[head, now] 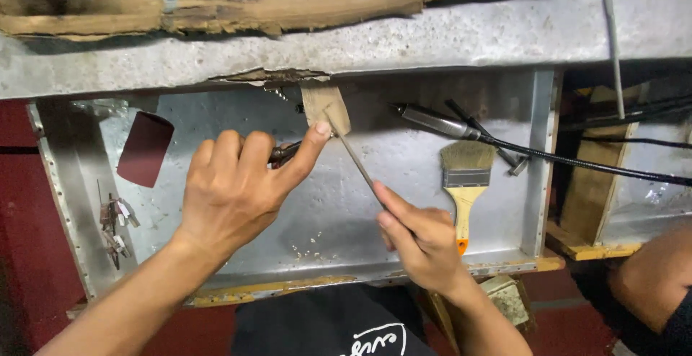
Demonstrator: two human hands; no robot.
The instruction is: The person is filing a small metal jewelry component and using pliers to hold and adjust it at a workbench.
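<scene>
My left hand (234, 187) is closed around a small dark tool or workpiece (283, 153), mostly hidden by the fingers, with the thumb stretched up against a small wooden block (325, 106) fixed under the bench edge. My right hand (422, 241) grips a thin metal file (355, 158), its index finger laid along the blade. The file slants up to the left, and its tip meets the wooden block beside my left thumb. Both hands work over a shallow metal tray (324, 219).
A yellow-handled paintbrush (465, 183) lies in the tray on the right. A flexible-shaft handpiece with a black cable (461, 127) runs off right. Dark red sandpaper (144, 148) and small hanging tools (115, 223) sit at the left. Another person's arm (652, 277) shows at the lower right.
</scene>
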